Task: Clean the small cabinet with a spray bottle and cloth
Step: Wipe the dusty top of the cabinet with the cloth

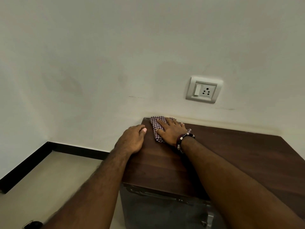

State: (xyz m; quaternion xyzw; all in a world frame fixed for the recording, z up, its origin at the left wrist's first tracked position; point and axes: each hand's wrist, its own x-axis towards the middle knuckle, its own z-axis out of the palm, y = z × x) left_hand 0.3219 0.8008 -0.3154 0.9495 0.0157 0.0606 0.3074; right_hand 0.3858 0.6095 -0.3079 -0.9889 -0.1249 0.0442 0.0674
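Note:
The small cabinet (234, 156) has a dark brown wooden top and a dark front, and it stands against the white wall. A folded purple-and-white checked cloth (156, 127) lies on the top's far left corner. My right hand (171, 131), with a beaded bracelet on the wrist, presses flat on the cloth with straight, spread fingers. My left hand (132, 140) rests on the top's left edge with its thumb on top; its fingers go over the side and are hidden. No spray bottle is in view.
A white wall socket with a switch (203, 90) sits above the cabinet's back edge. Beige floor (49, 176) with a black skirting board lies to the left. A small dark object (32, 225) is on the floor at the bottom left.

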